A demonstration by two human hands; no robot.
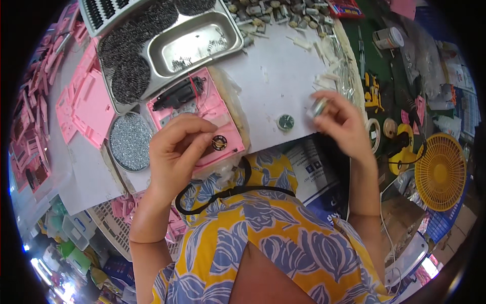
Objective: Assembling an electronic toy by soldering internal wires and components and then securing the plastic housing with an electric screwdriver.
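Head camera: the left hand (177, 147) rests over a pink case (218, 107), thumb and forefinger brought together beside a round black part (219, 143) set in it; I cannot tell whether they grip anything. The case lies in front of the person, near the table's (263, 91) close edge, and also holds a black block (178, 95) with a red wire (194, 87) across it. Off to the right, the right hand (344, 124) grasps a small silvery piece (319, 107), blurred, above the table. A round green pot (285, 122) stands between the hands, nearer the right one. Beyond the case sits a metal tray (195, 39) with dark springs (121, 71); left of the case are a heap of tiny silver bits (130, 142) in a round dish and loose pink panels (91, 109).
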